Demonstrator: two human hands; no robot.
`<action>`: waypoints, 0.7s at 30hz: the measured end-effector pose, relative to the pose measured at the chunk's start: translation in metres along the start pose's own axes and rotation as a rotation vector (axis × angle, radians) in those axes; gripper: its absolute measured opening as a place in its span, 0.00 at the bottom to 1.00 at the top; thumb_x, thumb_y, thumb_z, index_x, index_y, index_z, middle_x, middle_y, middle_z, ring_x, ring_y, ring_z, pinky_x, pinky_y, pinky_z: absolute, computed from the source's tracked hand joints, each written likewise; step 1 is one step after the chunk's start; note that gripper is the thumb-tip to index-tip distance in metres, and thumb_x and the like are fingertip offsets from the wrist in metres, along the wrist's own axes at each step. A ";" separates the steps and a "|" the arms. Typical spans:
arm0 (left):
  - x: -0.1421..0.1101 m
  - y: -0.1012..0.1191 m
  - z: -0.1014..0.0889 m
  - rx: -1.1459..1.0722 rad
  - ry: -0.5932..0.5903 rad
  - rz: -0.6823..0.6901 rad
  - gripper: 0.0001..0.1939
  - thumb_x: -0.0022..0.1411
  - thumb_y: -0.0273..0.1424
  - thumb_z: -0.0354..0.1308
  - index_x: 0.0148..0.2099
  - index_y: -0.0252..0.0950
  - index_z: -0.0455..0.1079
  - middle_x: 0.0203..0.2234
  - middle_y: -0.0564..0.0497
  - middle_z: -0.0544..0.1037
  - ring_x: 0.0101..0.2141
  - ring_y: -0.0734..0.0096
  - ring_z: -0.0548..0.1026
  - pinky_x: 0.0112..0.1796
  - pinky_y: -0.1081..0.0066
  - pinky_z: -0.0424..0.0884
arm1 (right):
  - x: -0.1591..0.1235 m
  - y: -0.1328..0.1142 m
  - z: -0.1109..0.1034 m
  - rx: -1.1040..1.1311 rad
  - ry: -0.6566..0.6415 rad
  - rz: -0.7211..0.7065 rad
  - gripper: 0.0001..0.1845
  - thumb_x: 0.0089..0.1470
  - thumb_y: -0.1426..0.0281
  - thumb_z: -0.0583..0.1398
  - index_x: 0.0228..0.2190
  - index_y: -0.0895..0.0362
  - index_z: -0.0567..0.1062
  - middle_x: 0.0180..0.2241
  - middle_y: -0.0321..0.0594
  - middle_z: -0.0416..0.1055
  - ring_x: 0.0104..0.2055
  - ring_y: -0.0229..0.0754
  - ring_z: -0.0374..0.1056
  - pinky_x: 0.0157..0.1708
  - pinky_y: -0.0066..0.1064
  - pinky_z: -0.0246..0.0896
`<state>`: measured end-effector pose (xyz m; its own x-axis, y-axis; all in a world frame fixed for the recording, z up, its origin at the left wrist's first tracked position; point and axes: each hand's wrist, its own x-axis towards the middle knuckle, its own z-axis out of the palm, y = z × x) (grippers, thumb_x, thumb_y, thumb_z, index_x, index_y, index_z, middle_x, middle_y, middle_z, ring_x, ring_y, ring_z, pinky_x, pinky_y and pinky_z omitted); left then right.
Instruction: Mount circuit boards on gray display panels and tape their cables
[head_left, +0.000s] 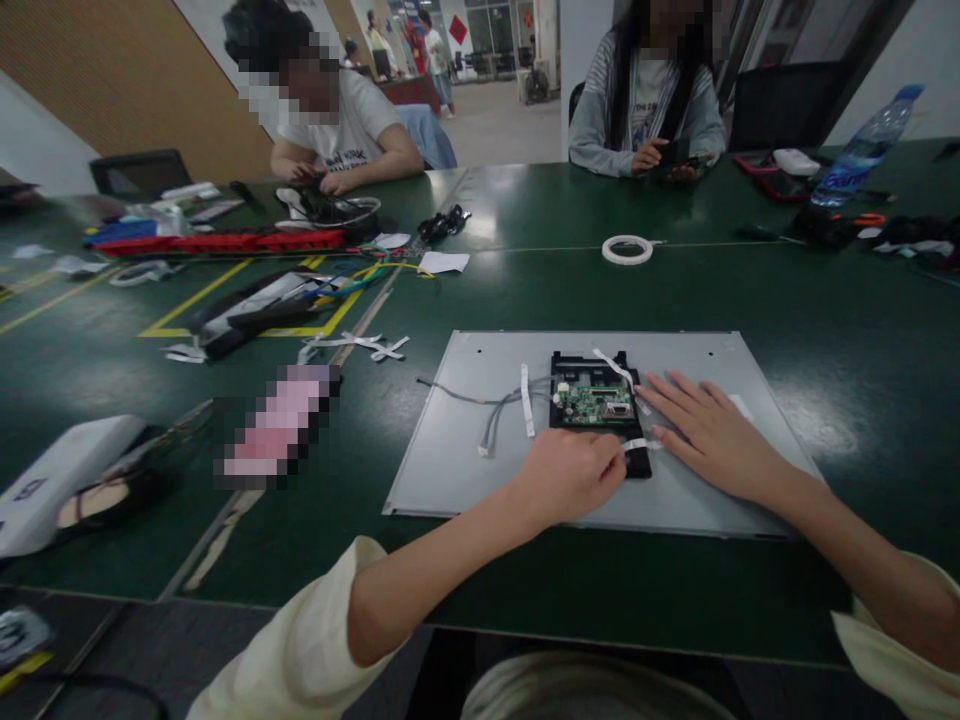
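A flat grey metal panel (465, 470) lies on the table in front of me. On it sits a black plastic bracket (556, 400) carrying a green circuit board (589, 404). My left hand (571, 472) is closed over the bracket's near edge, its fingertips at the end of a short strip of white tape (637, 444). My right hand (712, 432) lies flat on the panel with fingers spread, its thumb near that tape. Another white tape strip (615, 369) crosses the bracket's top right. Grey cables (491, 415) run left from the board, beside a further tape strip (527, 400).
A tape roll (627, 250) lies beyond the panel. To the left are a pink blurred-out object (281, 425), a white device (71, 480), and loose tape strips (375, 345). Two people sit across the table; a water bottle (866, 150) stands at the far right.
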<state>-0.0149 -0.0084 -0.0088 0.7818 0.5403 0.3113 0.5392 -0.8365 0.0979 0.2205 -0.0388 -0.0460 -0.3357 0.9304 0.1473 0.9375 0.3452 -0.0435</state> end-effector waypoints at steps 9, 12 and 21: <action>-0.001 -0.003 -0.002 -0.026 -0.062 -0.009 0.15 0.65 0.32 0.45 0.30 0.34 0.68 0.19 0.52 0.74 0.21 0.70 0.73 0.20 0.75 0.57 | -0.009 0.010 0.001 -0.035 -0.022 0.072 0.29 0.63 0.54 0.40 0.64 0.42 0.47 0.65 0.30 0.41 0.66 0.49 0.41 0.57 0.58 0.46; -0.001 -0.003 -0.002 -0.029 -0.070 0.002 0.15 0.65 0.32 0.44 0.30 0.35 0.67 0.20 0.52 0.74 0.21 0.71 0.72 0.20 0.75 0.55 | -0.018 0.023 0.001 -0.053 -0.039 0.112 0.29 0.63 0.54 0.39 0.64 0.41 0.46 0.65 0.29 0.40 0.66 0.50 0.41 0.56 0.61 0.47; -0.002 -0.002 -0.005 -0.024 -0.114 0.010 0.13 0.64 0.31 0.45 0.30 0.34 0.66 0.19 0.54 0.73 0.19 0.74 0.71 0.19 0.74 0.52 | -0.061 0.087 0.005 -0.087 -0.118 0.291 0.31 0.62 0.53 0.38 0.65 0.42 0.44 0.66 0.32 0.39 0.66 0.51 0.41 0.55 0.62 0.47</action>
<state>-0.0196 -0.0081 -0.0048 0.8185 0.5373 0.2034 0.5243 -0.8433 0.1181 0.3221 -0.0655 -0.0633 -0.0561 0.9981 0.0248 0.9983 0.0556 0.0185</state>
